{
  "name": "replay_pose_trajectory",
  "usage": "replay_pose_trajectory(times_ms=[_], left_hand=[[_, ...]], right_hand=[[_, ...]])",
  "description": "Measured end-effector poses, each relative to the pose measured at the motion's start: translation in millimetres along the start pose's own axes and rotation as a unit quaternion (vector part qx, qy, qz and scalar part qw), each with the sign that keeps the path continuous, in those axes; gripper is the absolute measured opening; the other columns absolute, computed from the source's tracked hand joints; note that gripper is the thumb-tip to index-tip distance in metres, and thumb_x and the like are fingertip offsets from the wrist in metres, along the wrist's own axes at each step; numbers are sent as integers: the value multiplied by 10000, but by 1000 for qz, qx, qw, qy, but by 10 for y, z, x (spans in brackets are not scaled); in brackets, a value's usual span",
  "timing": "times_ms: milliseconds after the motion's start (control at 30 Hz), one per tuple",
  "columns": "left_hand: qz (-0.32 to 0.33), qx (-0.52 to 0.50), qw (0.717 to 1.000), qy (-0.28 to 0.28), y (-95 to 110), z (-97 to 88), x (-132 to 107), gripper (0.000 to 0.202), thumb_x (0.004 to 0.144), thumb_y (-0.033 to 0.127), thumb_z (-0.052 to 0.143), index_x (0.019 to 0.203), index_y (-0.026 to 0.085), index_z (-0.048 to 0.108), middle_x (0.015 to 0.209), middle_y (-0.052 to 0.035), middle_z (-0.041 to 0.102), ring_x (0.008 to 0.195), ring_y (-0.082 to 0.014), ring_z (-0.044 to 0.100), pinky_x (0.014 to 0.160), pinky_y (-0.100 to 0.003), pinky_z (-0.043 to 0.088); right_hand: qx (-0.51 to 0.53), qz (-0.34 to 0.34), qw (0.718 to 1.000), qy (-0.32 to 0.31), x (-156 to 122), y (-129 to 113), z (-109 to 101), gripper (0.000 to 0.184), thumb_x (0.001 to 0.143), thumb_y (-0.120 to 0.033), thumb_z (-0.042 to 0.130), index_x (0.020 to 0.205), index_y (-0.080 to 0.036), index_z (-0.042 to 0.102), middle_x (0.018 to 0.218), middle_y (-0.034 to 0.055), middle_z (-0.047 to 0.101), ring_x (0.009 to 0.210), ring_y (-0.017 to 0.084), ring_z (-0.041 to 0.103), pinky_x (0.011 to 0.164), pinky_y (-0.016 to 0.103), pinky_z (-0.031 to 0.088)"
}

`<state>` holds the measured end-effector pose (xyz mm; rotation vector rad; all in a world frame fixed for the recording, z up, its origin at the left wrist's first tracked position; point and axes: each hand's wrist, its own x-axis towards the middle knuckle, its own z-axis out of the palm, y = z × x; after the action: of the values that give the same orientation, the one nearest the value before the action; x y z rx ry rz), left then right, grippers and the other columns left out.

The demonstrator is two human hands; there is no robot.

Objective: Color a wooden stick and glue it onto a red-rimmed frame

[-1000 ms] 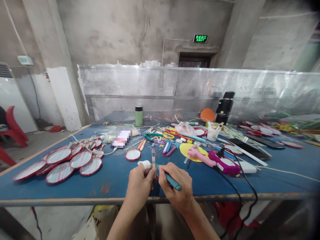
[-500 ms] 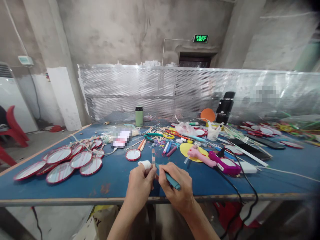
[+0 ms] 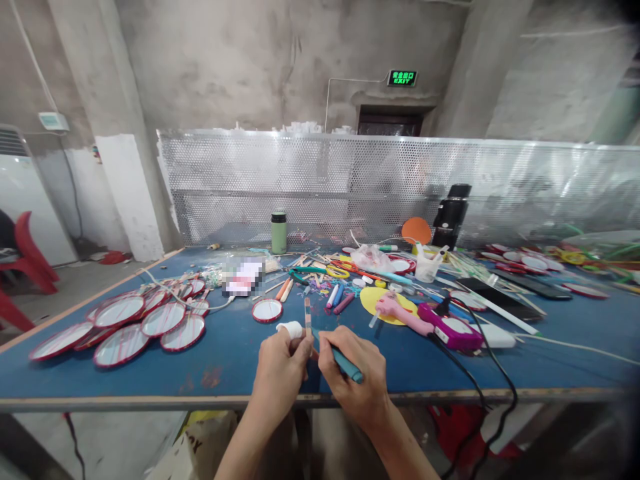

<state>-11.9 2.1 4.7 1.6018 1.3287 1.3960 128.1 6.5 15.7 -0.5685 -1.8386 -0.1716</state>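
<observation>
My left hand (image 3: 281, 367) is closed on a thin flat stick (image 3: 307, 312) that stands upright with bands of brown, white and grey along it. A white wrapping (image 3: 290, 329) shows at one finger of that hand. My right hand (image 3: 356, 373) grips a teal marker pen (image 3: 346, 365) like a writing tool, its tip end pointing at the stick; whether it touches cannot be made out. Just beyond the hands, a round red-rimmed disc (image 3: 267, 311) lies flat on the blue table (image 3: 225, 360).
Several red-rimmed discs (image 3: 120, 345) are piled at the left. Behind lie a phone (image 3: 245, 277), coloured pens (image 3: 339, 295) and scissors (image 3: 337, 272). A pink glue gun (image 3: 407, 317) rests on a yellow disc (image 3: 370, 303), with black cables (image 3: 500, 367) trailing over the front edge.
Both hands keep almost the same place and grip, the marker still against or close to the stick. The whole view has shifted very slightly.
</observation>
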Motion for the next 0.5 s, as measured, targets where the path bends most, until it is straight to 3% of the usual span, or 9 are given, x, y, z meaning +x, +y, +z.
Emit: replay_pose_trajectory(times_ms=[500], left_hand=[[10, 14, 1000, 4, 16, -15, -3, 249, 856, 340, 517, 640, 227, 465, 457, 66, 491, 416, -120, 498, 467, -221, 332]], right_hand=[[28, -2, 1000, -12, -18, -11, -13, 113, 942, -99, 556, 945, -202, 603, 721, 4, 630, 633, 132, 603, 628, 254, 480]])
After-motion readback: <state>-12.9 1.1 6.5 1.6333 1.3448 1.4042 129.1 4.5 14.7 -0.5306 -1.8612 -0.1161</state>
